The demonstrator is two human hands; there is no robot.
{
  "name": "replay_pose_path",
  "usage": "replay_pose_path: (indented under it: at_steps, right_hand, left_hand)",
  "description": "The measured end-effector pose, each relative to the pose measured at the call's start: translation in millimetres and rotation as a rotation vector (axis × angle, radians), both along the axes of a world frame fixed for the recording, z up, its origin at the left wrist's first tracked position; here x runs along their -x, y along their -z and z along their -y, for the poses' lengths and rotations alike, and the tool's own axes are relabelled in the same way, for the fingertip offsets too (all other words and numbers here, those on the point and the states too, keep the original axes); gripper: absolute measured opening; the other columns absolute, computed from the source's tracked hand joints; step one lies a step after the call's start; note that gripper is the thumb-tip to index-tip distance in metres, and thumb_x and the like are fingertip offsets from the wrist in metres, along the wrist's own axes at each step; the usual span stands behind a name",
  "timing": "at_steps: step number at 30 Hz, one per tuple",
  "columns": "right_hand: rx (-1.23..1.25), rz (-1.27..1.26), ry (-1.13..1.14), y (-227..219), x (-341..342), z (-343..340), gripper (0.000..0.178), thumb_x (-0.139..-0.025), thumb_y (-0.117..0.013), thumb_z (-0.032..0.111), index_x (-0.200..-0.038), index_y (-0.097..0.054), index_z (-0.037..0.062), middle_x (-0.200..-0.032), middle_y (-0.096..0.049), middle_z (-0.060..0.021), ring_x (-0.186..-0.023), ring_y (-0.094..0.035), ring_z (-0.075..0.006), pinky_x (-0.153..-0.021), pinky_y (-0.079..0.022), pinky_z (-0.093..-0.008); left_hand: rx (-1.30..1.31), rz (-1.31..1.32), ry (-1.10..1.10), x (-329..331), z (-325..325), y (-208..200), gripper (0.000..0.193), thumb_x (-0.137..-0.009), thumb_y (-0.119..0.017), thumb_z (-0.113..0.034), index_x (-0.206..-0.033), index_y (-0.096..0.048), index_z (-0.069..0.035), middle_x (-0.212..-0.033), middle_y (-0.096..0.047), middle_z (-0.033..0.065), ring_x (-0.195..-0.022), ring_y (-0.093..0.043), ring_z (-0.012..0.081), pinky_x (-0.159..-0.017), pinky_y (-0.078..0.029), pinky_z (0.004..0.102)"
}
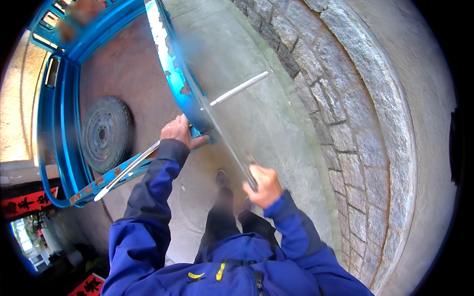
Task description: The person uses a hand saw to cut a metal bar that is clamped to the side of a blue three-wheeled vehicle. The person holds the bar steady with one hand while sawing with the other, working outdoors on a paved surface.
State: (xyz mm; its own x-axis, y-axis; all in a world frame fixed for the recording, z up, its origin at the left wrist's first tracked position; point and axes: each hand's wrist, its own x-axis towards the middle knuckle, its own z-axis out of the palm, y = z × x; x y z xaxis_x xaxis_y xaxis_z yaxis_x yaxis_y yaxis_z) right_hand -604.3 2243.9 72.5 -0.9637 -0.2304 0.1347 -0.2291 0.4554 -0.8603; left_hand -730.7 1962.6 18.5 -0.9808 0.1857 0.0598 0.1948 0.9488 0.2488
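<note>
My left hand [177, 132] is closed at the near corner of a blue cart bed [183, 96], with its thumb against the corner. A slim white pole [129, 172] runs under this hand along the near rail. A white length [240, 89] beyond the side panel looks like the same pole, its middle hidden by my hand and the panel. My right hand [264, 186] is wrapped round the end of a long, thin grey tool [229, 143], smeared by motion. This saw-like tool slants up and left, crossing the pole's line beside the panel.
A spare wheel [106, 133] with a black tyre lies in the rusty-brown bed [133, 64]. To the right, a stone wall [350, 163] borders the concrete floor [296, 197]. Red paper banners [29, 201] hang at lower left. My shoe [222, 178] stands below the corner.
</note>
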Motion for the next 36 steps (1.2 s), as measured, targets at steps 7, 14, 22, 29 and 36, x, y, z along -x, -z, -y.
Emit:
replay_pose_path:
  at_steps: [7,14,22,29,36]
  right_hand:
    - [-0.024,-0.044,0.009,-17,-18,-10,0.026,-0.072,-0.074,0.001,-0.082,-0.051,0.0013,-0.068,-0.053,-0.0186,-0.061,-0.058,-0.0422,-0.055,-0.045,-0.0468]
    - [-0.059,-0.087,-0.020,12,80,29,0.025,-0.075,-0.073,0.006,-0.082,-0.050,0.0020,-0.076,-0.060,-0.0224,-0.073,-0.063,-0.0466,-0.065,-0.049,-0.0523]
    - [-0.063,0.070,-0.011,-20,-49,-26,0.025,-0.068,-0.075,0.001,-0.083,-0.055,0.0030,-0.073,-0.057,-0.0181,-0.065,-0.061,-0.0418,-0.057,-0.049,-0.0471]
    - [-0.069,-0.128,-0.042,7,73,16,0.024,-0.074,-0.074,0.006,-0.086,-0.054,0.0015,-0.077,-0.061,-0.0219,-0.075,-0.064,-0.0458,-0.065,-0.051,-0.0512]
    - [-0.033,-0.048,-0.057,11,8,-10,0.024,-0.072,-0.073,0.002,-0.080,-0.050,0.0038,-0.072,-0.056,-0.0180,-0.067,-0.061,-0.0425,-0.059,-0.048,-0.0499]
  left_hand:
    - [0.014,-0.023,0.009,1,-2,3,0.075,-0.067,-0.089,-0.060,-0.112,-0.061,-0.008,-0.094,-0.069,0.0126,-0.089,-0.071,0.0330,-0.080,-0.057,0.0440]
    - [-0.006,-0.022,0.003,3,-8,1,0.075,-0.065,-0.089,-0.059,-0.113,-0.062,-0.008,-0.093,-0.070,0.0132,-0.088,-0.072,0.0333,-0.079,-0.057,0.0449]
    - [-0.018,-0.049,0.034,0,3,3,0.076,-0.066,-0.089,-0.061,-0.114,-0.061,-0.008,-0.093,-0.070,0.0131,-0.088,-0.072,0.0333,-0.079,-0.057,0.0444]
    - [-0.017,-0.032,0.031,6,-7,3,0.075,-0.066,-0.090,-0.058,-0.114,-0.061,-0.008,-0.093,-0.069,0.0125,-0.090,-0.071,0.0330,-0.079,-0.057,0.0441]
    - [-0.006,0.003,0.003,2,2,-2,0.075,-0.066,-0.090,-0.056,-0.116,-0.061,-0.008,-0.094,-0.070,0.0125,-0.091,-0.071,0.0327,-0.080,-0.057,0.0452]
